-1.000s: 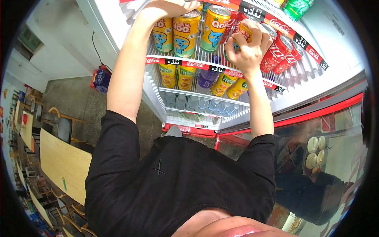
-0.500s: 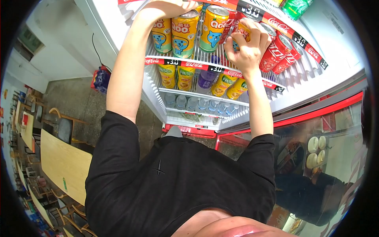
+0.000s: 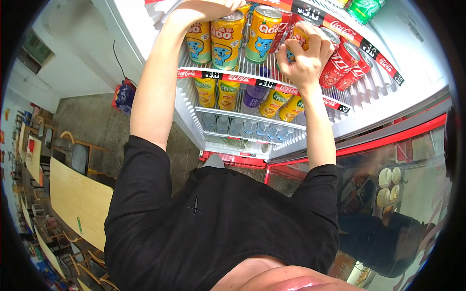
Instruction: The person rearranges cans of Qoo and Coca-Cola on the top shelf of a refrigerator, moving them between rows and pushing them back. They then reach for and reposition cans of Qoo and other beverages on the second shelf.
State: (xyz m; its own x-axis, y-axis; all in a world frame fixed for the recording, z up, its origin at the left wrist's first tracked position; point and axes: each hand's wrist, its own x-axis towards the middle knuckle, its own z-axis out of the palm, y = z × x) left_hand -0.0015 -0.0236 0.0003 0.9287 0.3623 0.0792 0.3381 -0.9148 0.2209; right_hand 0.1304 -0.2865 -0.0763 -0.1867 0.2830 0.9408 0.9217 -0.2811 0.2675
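Observation:
Several yellow Qoo cans stand on the upper fridge shelf. My left hand reaches over the tops of the leftmost Qoo cans, its fingers partly cut off by the top of the view; whether it grips anything is hidden. With curled fingers, my right hand is closed on a Qoo can farther right. Between my hands another Qoo can stands upright. Red Coca-Cola cans are just right of my right hand.
Lower shelves hold yellow bottles, a purple-labelled bottle and clear bottles. The open glass door is at right. A wooden table and chairs stand at left. A green can is above.

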